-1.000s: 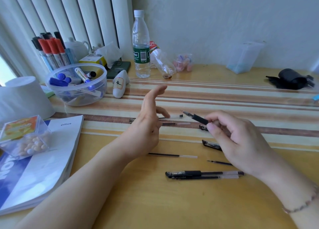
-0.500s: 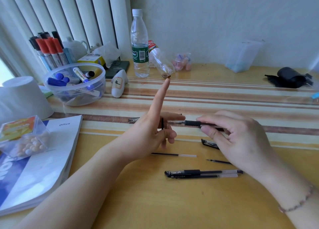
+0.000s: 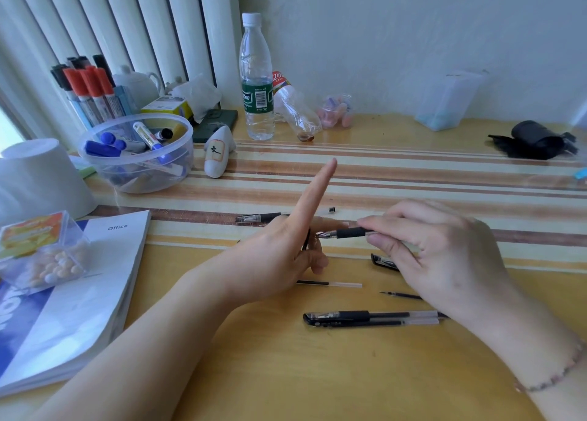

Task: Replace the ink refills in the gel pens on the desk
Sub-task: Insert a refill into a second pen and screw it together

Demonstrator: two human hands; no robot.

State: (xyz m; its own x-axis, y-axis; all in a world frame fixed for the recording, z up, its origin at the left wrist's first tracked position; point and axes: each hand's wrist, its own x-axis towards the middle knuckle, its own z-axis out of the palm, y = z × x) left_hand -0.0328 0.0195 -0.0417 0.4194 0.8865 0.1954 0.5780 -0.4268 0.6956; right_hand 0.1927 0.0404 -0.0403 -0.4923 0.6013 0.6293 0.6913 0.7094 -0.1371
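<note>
Right hand (image 3: 438,255) closed round a black-gripped gel pen with a clear barrel (image 3: 349,232), held level just above the table, metal tip aimed left. Left hand (image 3: 279,252) meeting that tip, thumb and curled lower fingers pinched at something small and dark there, index finger sticking straight up and away, idle. Hard to say what the pinched bit is; looks like a cap or tip piece.

Spare parts everywhere on the yellow wooden table (image 3: 286,373): a thin black-and-clear refill tube (image 3: 328,283) just below the left hand, a shorter dark refill (image 3: 401,295) near the right wrist, a black pen cap (image 3: 382,261) tucked under the right hand, an assembled black gel pen with a loose refill alongside it (image 3: 371,318) nearest the camera, another black pen (image 3: 259,218) partly hidden behind the left hand, and a tiny dark end plug (image 3: 331,210) alone on the stripes.

Risk, as a guess: a slipped pinch and a small piece rolling off among the parts, or a mix-up between used and fresh refills lying so close together. That little plug looks easy to lose too.

Smooth glossy top, brown and cream stripes across the far half. Behind: a clear plastic water bottle (image 3: 256,80), a clear round tub of markers (image 3: 139,153), a white book (image 3: 73,293) at left, a white radiator and a pale wall.
</note>
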